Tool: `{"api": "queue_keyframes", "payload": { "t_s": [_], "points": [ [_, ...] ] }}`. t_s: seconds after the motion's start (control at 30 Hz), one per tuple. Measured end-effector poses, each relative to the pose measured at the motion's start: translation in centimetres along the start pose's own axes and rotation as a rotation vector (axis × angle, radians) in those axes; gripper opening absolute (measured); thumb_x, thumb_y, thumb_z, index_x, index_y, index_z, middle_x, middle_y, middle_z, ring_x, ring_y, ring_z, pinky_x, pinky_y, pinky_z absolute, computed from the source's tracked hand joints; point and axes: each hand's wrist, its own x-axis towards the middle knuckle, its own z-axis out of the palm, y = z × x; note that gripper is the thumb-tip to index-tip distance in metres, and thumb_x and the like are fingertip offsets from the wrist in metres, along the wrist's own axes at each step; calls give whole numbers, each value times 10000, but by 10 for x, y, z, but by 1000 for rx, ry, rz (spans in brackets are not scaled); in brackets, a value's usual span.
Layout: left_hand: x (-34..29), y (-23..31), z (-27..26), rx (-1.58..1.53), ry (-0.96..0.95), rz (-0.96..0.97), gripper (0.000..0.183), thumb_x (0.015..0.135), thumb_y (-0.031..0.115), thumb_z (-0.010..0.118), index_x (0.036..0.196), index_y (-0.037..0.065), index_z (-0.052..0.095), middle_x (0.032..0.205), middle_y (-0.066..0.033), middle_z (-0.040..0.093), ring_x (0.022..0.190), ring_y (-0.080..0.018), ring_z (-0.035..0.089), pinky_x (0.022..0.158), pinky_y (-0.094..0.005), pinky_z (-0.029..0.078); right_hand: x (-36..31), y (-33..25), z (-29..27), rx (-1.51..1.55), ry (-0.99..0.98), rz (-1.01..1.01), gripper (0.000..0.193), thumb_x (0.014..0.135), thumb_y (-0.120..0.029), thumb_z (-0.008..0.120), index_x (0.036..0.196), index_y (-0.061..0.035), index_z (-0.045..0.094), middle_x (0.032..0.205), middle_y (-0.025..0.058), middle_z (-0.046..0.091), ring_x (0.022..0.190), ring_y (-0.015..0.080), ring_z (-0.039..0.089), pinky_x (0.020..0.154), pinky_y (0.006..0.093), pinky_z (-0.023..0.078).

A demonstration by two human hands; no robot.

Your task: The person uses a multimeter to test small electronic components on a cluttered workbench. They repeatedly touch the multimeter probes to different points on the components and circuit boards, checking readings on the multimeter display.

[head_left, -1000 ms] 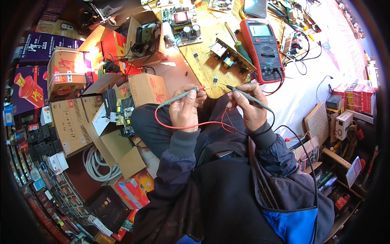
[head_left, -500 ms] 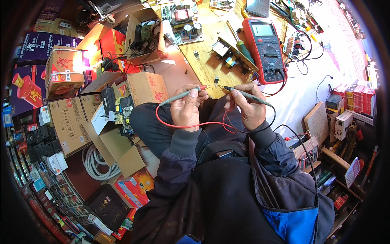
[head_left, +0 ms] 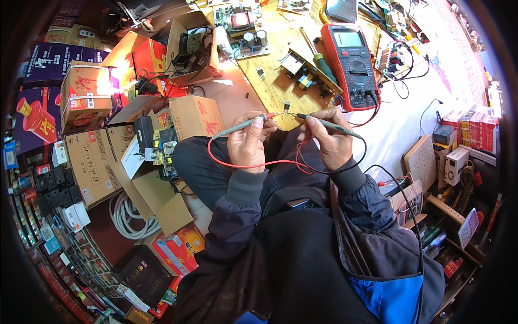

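Note:
My left hand (head_left: 247,144) is closed round a red-tipped, grey test probe (head_left: 237,128). Between the fingers of my right hand (head_left: 330,141) is a black-tipped, grey test probe (head_left: 337,127). The two metal tips point toward each other at the legs of a small black transistor (head_left: 287,105) near the front edge of the wooden board (head_left: 253,70); whether both touch is too small to tell. A red multimeter (head_left: 353,65) lies beyond my right hand, with leads plugged into its lower end. The red lead loops below both hands.
On the board lie a small circuit board (head_left: 308,75), a green-handled screwdriver (head_left: 322,66) and another transistor (head_left: 261,72). A larger circuit board (head_left: 242,29) sits at the far side. Cardboard boxes (head_left: 197,116) crowd the left; a cluttered shelf (head_left: 458,216) stands at right.
Both hands keep their grip on the probes and stay almost in place. The probe tips have shifted very slightly around the transistor's legs.

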Motion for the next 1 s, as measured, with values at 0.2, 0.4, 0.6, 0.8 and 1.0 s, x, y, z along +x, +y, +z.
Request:
{"api": "queue_keyframes", "payload": {
  "t_s": [0.2, 0.4, 0.6, 0.8, 1.0],
  "points": [
    [1, -1, 0, 6, 1, 4, 143, 1050, 77, 665, 1149, -23, 641, 1051, -174, 748, 894, -198, 750, 830, -329, 632, 1, 2, -1, 22, -22, -16, 175, 1058, -118, 684, 1096, 13, 574, 989, 147, 755, 781, 167, 755, 674, 272, 611],
    [1, -3, 1, 18, 25, 5, 141, 1048, 80, 669, 1146, -19, 645, 1030, -169, 752, 868, -194, 744, 806, -329, 631, 1, 3, -2, 28, -22, -20, 172, 1055, -113, 686, 1092, 13, 574, 969, 137, 747, 773, 165, 750, 673, 274, 608],
    [1, -5, 0, 9, 58, -5, 150, 1047, 111, 679, 1141, -1, 648, 984, -143, 741, 837, -191, 727, 787, -333, 625, 1, 1, 1, -24, 12, 6, 156, 1061, -106, 657, 1069, 22, 567, 904, 141, 716, 750, 192, 722, 698, 306, 602],
    [1, -5, 3, 31, 96, -17, 132, 1059, 126, 670, 1119, 9, 669, 1008, -130, 741, 840, -166, 705, 780, -329, 620, 0, -3, 4, 5, 32, 8, 136, 1042, -82, 687, 1048, 10, 587, 866, 126, 724, 714, 181, 720, 658, 290, 578],
    [0, -4, 7, 61, 128, -22, 147, 1057, 145, 672, 1117, 13, 652, 956, -114, 719, 807, -173, 699, 770, -317, 606, 1, -4, 2, -4, 37, 11, 137, 1036, -84, 696, 1033, 10, 596, 850, 126, 726, 704, 183, 724, 653, 297, 586]
  ]
}}
